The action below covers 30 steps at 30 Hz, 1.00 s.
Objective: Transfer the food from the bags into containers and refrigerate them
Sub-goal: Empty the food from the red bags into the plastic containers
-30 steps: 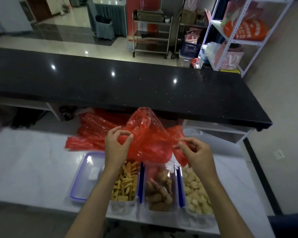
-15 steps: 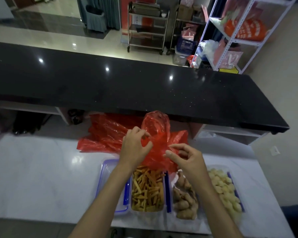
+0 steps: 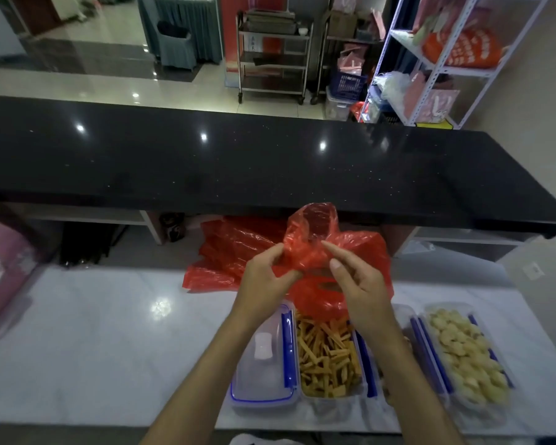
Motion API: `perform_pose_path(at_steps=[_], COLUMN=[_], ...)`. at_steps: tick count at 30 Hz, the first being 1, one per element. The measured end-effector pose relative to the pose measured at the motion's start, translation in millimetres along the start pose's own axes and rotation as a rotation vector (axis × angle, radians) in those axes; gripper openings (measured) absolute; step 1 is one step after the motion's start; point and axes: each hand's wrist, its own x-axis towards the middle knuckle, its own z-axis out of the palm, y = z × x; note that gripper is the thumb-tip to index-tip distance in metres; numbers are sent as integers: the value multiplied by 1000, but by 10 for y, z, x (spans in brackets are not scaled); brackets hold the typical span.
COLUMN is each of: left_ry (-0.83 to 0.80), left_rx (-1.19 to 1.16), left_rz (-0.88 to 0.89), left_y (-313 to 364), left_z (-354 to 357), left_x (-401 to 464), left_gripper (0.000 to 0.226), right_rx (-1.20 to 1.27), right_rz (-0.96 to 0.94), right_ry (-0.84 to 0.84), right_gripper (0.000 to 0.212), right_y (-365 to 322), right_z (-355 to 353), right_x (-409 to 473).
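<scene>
I hold a crumpled red plastic bag point(image 3: 315, 242) above the white counter point(image 3: 93, 332). My left hand point(image 3: 267, 281) pinches its bunched left side. My right hand point(image 3: 357, 284) touches the right side with thumb and fingers, the bag draped behind it. Below the bag stands a clear container of yellow sticks point(image 3: 328, 358). My right forearm hides most of the container of brown pieces point(image 3: 408, 343). A container of pale round pieces point(image 3: 469, 354) lies at the right. A blue-rimmed lid point(image 3: 264, 358) lies left of the sticks.
More red bags point(image 3: 235, 248) lie flat at the back of the counter. A raised black bar top point(image 3: 238, 165) runs across behind them. A pink bag point(image 3: 0, 268) sits at the far left. Metal trolleys point(image 3: 270, 56) and a white shelf rack point(image 3: 440, 59) stand beyond.
My hands have drawn together on the red bag, gathering it into a tighter bunch. The view has shifted left, so the containers now sit further right.
</scene>
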Motion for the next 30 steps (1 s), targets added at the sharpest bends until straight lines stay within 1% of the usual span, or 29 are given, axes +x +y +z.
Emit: perform_pose_path(at_steps=[2, 3, 4, 5, 7, 9, 11, 14, 16, 18, 20, 22, 23, 24, 25, 27, 28, 29, 30], left_ry=[94, 122, 150, 182, 267, 361, 439, 498, 516, 529, 545, 558, 560, 560, 566, 599, 616, 634, 655], left_rx=[-101, -160, -221, -298, -500, -678, -792, -927, -987, -1025, -1034, -1016, -1007, -997, -985, -962, -956, -955, -952], left_rz=[-22, -39, -60, -92, -183, -258, -304, -332, -348, -355, -369, -391, -400, -405, -406, -391, -376, -361, -354], left_y=[33, 61, 85, 105, 116, 124, 124, 77, 25, -28, -56, -67, -73, -84, -89, -106, -117, -127, -134], left_z=[-100, -163, -226, -285, -409, -542, -678, -852, -918, -959, -1006, -1077, -1119, -1164, -1209, -1300, -1346, -1393, -1436], left_x=[48, 74, 100, 125, 172, 204, 216, 197, 170, 140, 103, 73, 62, 54, 44, 29, 26, 24, 24], left_gripper=[14, 13, 13, 14, 20, 32, 37, 40, 45, 48, 47, 45, 45, 46, 48, 50, 49, 47, 46], right_rx=[-173, -258, -338, -410, -510, -493, -398, -258, -236, -208, -188, -210, -231, -255, -286, -324, -300, -285, -243], right_rz=[-154, -214, -239, -221, -118, -34, 41, 143, 175, 200, 220, 237, 248, 242, 232, 172, 138, 109, 81], right_ry=[206, 306, 376, 403, 368, 270, 177, 19, -57, -49, -44, -110, -154, -189, -207, -179, -147, -97, -51], right_gripper=[32, 39, 52, 70, 105, 124, 132, 135, 131, 128, 130, 132, 127, 117, 98, 45, 25, 22, 27], right_y=[47, 89, 147, 202, 338, 500, 673, 839, 916, 979, 1031, 1082, 1071, 1059, 1030, 1045, 1043, 1026, 1021], right_z=[51, 49, 29, -1, -54, -76, -93, -34, 63, 154, 195, 200, 202, 214, 227, 247, 255, 261, 263], right_x=[-27, -30, -22, -8, 7, -26, -76, -105, -84, -19, 64, 143, 167, 187, 207, 270, 290, 310, 335])
